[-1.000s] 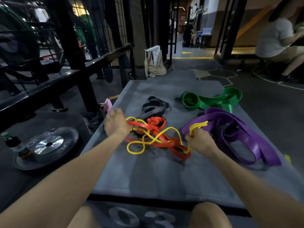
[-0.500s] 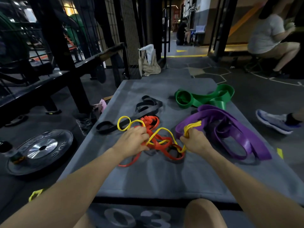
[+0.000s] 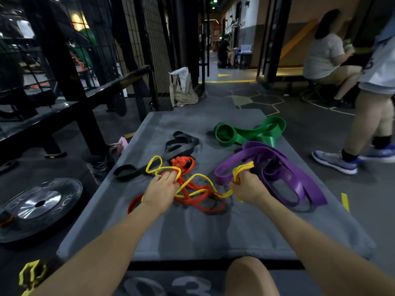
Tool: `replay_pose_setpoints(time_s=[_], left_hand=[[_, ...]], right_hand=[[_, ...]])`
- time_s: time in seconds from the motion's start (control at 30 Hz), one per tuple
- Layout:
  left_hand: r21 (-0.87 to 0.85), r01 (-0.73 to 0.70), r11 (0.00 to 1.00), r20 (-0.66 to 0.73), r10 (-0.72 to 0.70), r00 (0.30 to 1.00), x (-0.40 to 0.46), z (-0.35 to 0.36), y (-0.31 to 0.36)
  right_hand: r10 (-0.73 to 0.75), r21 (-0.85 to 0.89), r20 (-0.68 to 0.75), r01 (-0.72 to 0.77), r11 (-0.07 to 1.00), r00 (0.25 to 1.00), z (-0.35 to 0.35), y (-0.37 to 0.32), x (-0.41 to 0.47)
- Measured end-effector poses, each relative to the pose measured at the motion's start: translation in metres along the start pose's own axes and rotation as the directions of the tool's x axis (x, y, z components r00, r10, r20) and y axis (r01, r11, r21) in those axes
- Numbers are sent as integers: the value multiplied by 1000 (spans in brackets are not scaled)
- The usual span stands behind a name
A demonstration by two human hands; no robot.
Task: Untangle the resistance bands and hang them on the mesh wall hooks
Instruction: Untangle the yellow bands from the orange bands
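Note:
A thin yellow band is tangled with an orange-red band in the middle of a grey mat. My left hand grips the tangle where yellow and orange cross. A bunched end of the yellow band sticks up out of my right hand, which is closed around it. A wide purple band lies right of my right hand, a green band behind it, and a black band at the back left. The black mesh wall stands at the far left.
A weight plate lies on the floor to the left, beside a black steel frame. A beige bag leans beyond the mat. One person walks past at the right, close to the mat; another sits behind.
My left hand moved from the mat's left edge onto the tangle and closed on it. The black band now lies stretched out to the left. A walking person entered at the right.

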State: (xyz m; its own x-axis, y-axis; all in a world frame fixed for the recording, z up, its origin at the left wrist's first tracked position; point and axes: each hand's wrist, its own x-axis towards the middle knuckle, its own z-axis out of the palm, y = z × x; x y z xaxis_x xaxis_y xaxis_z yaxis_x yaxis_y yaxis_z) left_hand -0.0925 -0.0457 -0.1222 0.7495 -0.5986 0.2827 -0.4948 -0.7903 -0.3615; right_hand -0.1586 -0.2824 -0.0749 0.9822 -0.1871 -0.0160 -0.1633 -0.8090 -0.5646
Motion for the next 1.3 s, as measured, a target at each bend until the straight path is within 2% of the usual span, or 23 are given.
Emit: replay_pose_setpoints(time_s=[0.13,0.2,0.3,0.4,0.43,0.47,0.6,0.67,0.73,0.77,0.8,0.83,0.9,0.93,0.97,1.03,1.07,1.1,1.13,1.17,1.2,1.23,1.3], left_hand=[[-40,146,988,115,-140,983,-1,-21,-12],[-246,274,930,77,-263,962,3,-39,-34],[-641,326,695,-107,-502,858,14,-79,-72],[-886,360,292,145,-564,813,26,-132,-94],[-889,390,241,212,-539,815,29,-147,-99],[-856,434,281,242,-524,816,31,-160,-105],[-475,569,671,258,-512,819,28,-200,-131],[-206,530,822,141,-512,848,24,-213,-137],[-131,517,846,-82,-529,845,20,-222,-141],[-200,535,821,-154,-565,810,19,-226,-143],[-323,565,759,-160,-632,758,19,-230,-146],[-487,596,638,-64,-707,705,19,-234,-146],[-751,628,202,343,-695,632,18,-234,-141],[-774,633,-8,507,-607,612,16,-232,-136],[-773,617,-149,589,-529,611,15,-229,-132],[-772,589,-240,623,-473,623,16,-226,-129],[-777,610,-159,596,-499,629,18,-227,-130],[-753,657,33,537,-546,643,18,-230,-134],[-638,707,305,451,-596,664,17,-234,-138],[-412,714,566,341,-631,697,13,-238,-144],[-142,663,735,224,-628,745,11,-241,-149],[75,594,801,133,-599,790,8,-243,-153],[288,505,814,20,-532,846,0,-247,-158]], right_hand=[[1,-40,20,0,999,1000,-3,-2,-1],[9,-30,27,-8,1000,1000,-6,-5,1],[39,64,34,-41,997,999,-13,-17,7],[-22,175,-32,27,984,999,-21,-45,16],[-64,190,-87,79,979,994,-24,-56,20],[-91,201,-136,117,973,987,-27,-65,23],[-61,138,-176,86,987,983,-40,-90,24],[-62,114,-181,83,990,981,-44,-94,25],[-73,90,-208,93,992,975,-48,-97,24],[-76,83,-223,97,992,972,-49,-97,25],[-80,81,-244,103,991,966,-50,-97,25],[-82,77,-264,105,991,961,-52,-98,25],[-104,76,-275,129,989,956,-55,-100,24],[-116,66,-264,138,988,957,-56,-101,24],[-125,52,-250,142,988,960,-57,-102,23],[-145,24,-242,155,988,959,-58,-104,20],[-143,20,-243,153,988,959,-59,-104,19],[-136,15,-248,145,989,959,-60,-104,17],[-117,7,-247,123,992,962,-61,-102,16],[-102,-11,-244,102,995,964,-63,-100,15],[-85,-22,-239,82,996,967,-63,-96,14],[-78,-30,-234,73,997,969,-64,-93,13],[-60,-45,-206,51,998,977,-61,-86,13]])
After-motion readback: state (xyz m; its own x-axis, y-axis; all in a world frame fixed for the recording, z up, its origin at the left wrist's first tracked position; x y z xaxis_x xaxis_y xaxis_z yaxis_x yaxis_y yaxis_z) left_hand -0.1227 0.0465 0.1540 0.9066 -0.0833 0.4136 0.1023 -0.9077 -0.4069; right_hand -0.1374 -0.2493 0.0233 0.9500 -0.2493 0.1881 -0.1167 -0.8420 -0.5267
